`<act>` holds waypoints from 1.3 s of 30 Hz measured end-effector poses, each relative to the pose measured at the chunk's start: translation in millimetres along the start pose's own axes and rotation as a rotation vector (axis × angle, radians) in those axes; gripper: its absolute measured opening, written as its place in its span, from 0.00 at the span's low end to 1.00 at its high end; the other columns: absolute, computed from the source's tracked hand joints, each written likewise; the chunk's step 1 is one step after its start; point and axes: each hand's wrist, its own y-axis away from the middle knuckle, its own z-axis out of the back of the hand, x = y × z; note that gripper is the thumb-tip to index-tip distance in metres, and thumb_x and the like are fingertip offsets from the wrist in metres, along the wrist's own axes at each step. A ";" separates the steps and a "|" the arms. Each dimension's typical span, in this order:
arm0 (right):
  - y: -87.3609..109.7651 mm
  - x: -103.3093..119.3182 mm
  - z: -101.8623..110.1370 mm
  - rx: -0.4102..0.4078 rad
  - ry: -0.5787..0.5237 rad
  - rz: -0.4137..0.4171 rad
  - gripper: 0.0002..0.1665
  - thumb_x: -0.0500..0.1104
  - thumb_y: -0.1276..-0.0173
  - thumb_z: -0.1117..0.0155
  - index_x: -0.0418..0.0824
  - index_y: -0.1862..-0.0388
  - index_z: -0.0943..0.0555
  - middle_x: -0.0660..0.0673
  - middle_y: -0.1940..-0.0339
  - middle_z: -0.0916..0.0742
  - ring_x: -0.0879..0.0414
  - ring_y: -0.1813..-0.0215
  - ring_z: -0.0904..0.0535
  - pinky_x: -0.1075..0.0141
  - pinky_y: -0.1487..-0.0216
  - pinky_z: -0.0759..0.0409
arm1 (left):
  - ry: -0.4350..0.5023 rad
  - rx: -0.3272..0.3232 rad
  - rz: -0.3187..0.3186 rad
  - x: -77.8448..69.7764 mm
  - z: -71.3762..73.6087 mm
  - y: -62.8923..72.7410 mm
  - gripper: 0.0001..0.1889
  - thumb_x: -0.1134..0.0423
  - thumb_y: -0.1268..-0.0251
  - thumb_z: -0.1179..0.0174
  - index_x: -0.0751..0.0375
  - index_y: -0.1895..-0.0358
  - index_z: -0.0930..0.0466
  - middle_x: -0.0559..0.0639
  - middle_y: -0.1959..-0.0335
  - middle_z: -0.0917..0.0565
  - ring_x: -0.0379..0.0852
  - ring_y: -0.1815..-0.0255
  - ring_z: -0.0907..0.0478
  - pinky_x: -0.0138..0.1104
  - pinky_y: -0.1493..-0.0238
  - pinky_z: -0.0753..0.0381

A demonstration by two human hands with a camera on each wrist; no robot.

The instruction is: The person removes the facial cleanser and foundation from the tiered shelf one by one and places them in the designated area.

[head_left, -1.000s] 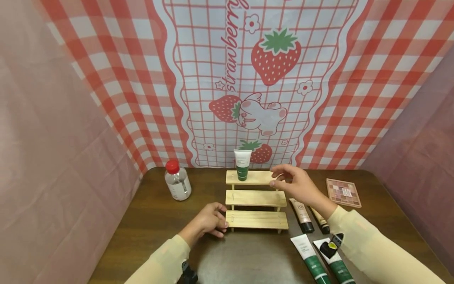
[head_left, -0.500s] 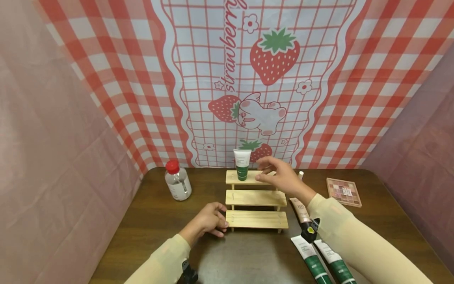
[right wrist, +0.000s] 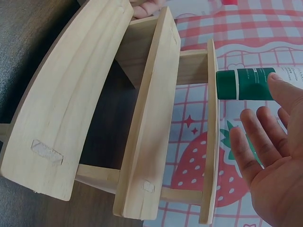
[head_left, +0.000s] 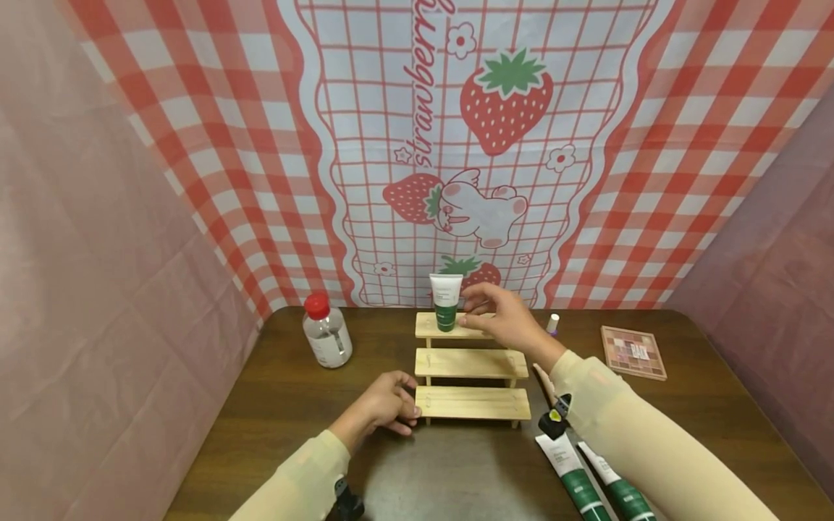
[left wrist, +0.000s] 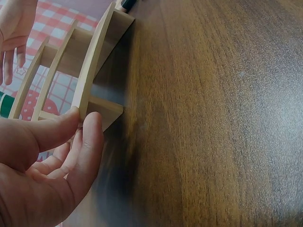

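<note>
A three-step wooden display stand (head_left: 472, 363) sits on the table. On the left of its top step a white and green squeeze tube (head_left: 446, 302) stands upright on its green cap. My left hand (head_left: 383, 405) pinches the left end of the lowest step between thumb and forefinger, as the left wrist view shows at the shelf edge (left wrist: 90, 78). Just right of the tube is my right hand (head_left: 504, 318), thumb and fingers loosely bent and parted. In the right wrist view its thumb overlaps the tube (right wrist: 248, 84), while the fingers are apart from it.
Left of the stand is a clear bottle (head_left: 328, 340) with a red cap. At the right lie an eyeshadow palette (head_left: 633, 352) and two larger green-and-white tubes (head_left: 573, 477). A white-capped small bottle (head_left: 552, 323) and a beige tube (head_left: 544, 383) are partly behind my right arm.
My right hand has moved left over the top step, up to the tube. The white-capped bottle has come into view behind the wrist. My left hand has stayed at the stand.
</note>
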 end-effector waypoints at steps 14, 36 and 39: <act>-3.9 -1.3 -4.9 0.016 -0.041 -0.039 0.27 0.47 0.33 0.25 0.46 0.37 0.22 0.44 0.48 0.14 0.48 0.47 0.14 0.57 0.58 0.09 | 0.012 0.002 0.009 0.3 1.1 0.4 0.26 0.83 0.41 0.36 0.73 0.40 0.32 0.62 0.63 0.20 0.51 0.72 0.18 0.44 0.72 0.07; -12.2 -0.1 -16.1 -0.031 -0.012 -0.051 0.21 0.48 0.33 0.24 0.47 0.44 0.18 0.45 0.53 0.12 0.49 0.53 0.13 0.60 0.60 0.10 | 0.013 -0.003 0.014 2.0 1.3 -1.4 0.26 0.84 0.42 0.36 0.72 0.40 0.31 0.62 0.64 0.20 0.51 0.71 0.18 0.43 0.72 0.08; -13.4 -0.3 -16.8 -0.039 -0.018 -0.057 0.20 0.48 0.33 0.25 0.46 0.45 0.18 0.44 0.53 0.12 0.50 0.54 0.13 0.60 0.62 0.10 | 0.018 -0.005 0.017 2.3 0.7 -1.8 0.26 0.84 0.41 0.35 0.72 0.40 0.31 0.61 0.63 0.20 0.51 0.71 0.18 0.43 0.72 0.08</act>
